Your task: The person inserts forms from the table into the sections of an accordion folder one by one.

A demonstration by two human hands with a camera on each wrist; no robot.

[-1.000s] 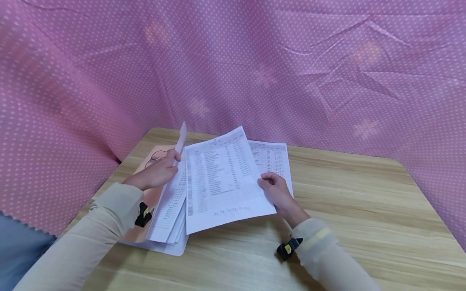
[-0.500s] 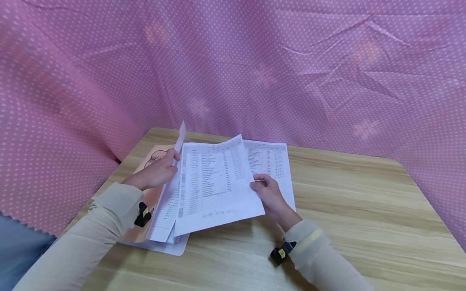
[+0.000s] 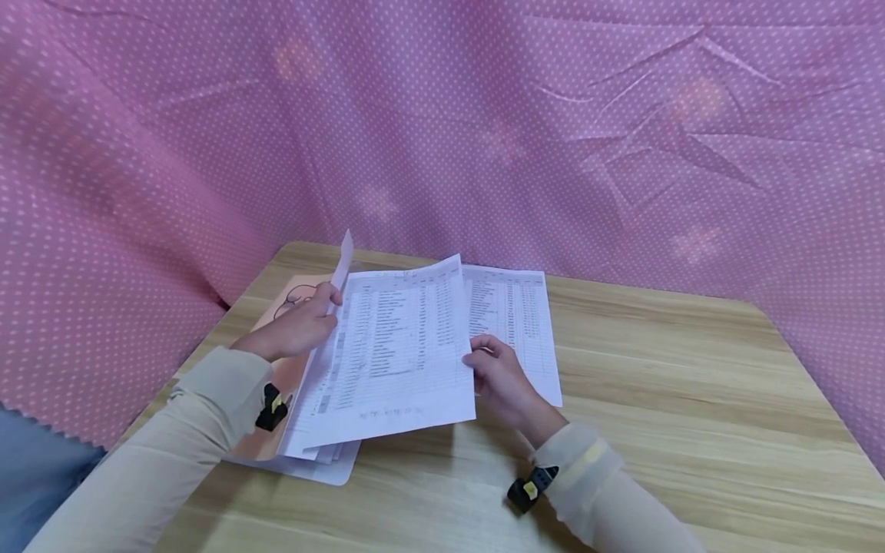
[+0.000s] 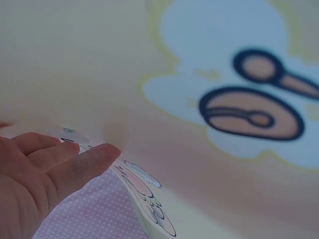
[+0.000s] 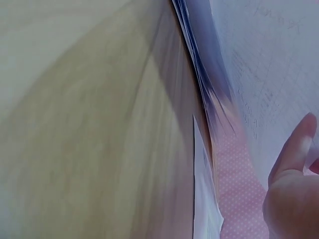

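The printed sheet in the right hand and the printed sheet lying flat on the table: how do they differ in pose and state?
The held sheet is gripped at its right edge by the right hand and rests over the paper stack in the folder; the flat sheet lies alone on the table, untouched. The held sheet is turned slightly and partly covers the flat sheet's left edge. Both are white pages with printed tables.
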